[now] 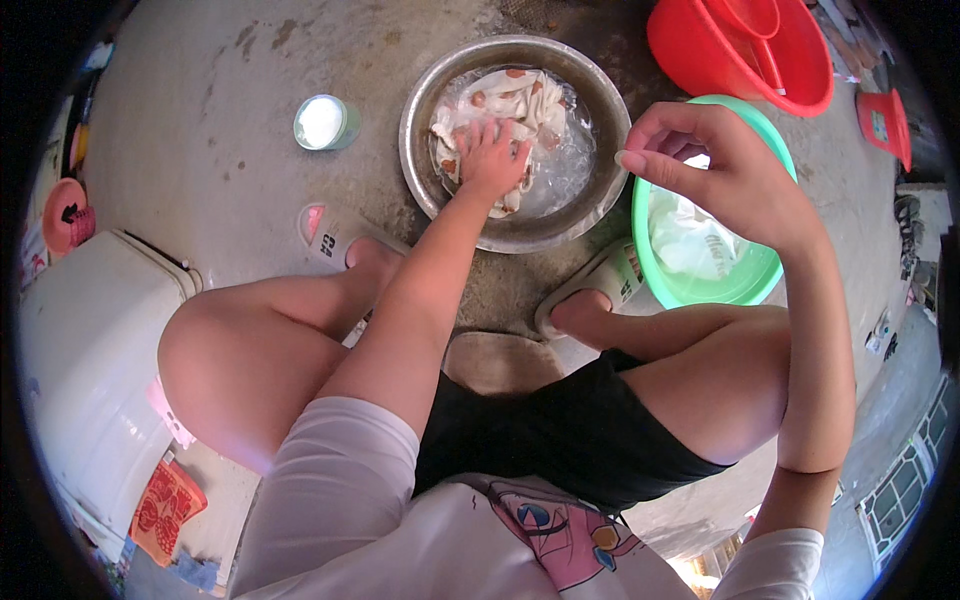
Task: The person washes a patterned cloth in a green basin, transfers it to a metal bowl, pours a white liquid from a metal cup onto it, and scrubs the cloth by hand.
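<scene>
A round metal basin [418,169] of water stands on the floor before me. In it lies a wet, bunched white cloth [517,86] with brown spots. My left hand [493,159] rests on the cloth with its fingers spread, palm down. Clear ripples and some bubbles show at the basin's right side. My right hand [694,154] is raised between the metal basin and a green plastic basin [651,259]. Its fingers are curled in, the thumb close against the index finger, with nothing visible between them. Inside the green basin is crumpled white material [694,236], partly hidden by that hand.
Left of the metal basin stands a small tub [322,124] of white powder. A red basin [690,56] holding a red dipper [766,64] stands at the back right. My slippered feet flank the metal basin. A pale appliance-like box [90,367] is at my left.
</scene>
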Available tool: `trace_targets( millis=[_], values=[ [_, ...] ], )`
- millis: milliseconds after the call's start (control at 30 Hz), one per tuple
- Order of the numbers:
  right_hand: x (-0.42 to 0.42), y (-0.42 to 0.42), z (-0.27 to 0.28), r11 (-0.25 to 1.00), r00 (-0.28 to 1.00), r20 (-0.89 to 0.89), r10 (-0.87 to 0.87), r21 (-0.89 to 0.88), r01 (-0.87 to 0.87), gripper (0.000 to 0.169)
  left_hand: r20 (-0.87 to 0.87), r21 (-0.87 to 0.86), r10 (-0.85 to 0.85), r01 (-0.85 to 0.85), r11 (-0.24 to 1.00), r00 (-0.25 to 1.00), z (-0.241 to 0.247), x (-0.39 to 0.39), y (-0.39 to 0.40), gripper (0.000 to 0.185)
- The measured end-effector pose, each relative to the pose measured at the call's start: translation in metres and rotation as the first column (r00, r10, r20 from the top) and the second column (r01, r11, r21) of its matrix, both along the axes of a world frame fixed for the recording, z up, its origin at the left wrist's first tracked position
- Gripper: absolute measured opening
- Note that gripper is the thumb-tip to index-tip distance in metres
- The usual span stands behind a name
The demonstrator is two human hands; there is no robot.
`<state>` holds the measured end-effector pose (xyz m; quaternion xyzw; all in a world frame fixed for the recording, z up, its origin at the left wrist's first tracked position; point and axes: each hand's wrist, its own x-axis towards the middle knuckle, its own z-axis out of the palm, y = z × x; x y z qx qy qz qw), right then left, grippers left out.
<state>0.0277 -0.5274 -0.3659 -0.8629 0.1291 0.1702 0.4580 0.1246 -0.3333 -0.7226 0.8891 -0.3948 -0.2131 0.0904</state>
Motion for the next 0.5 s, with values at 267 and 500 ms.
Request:
trace_targets(
  millis=[267, 500],
  values=[
    [0.004, 0.000, 0.002, 1.000, 1.000, 0.014, 0.015, 0.012, -0.015, 0.028, -0.037, -0.009, 0.057, -0.057, 0.998, 0.998, -0.005, 0.006, 0.008, 0.073],
    [0.003, 0.000, -0.002, 0.999, 0.997, 0.069, 0.032, -0.039, -0.030, 0.027, -0.038, -0.008, -0.006, 0.006, 1.000, 0.999, 0.000, -0.001, 0.011, 0.076]
  ],
)
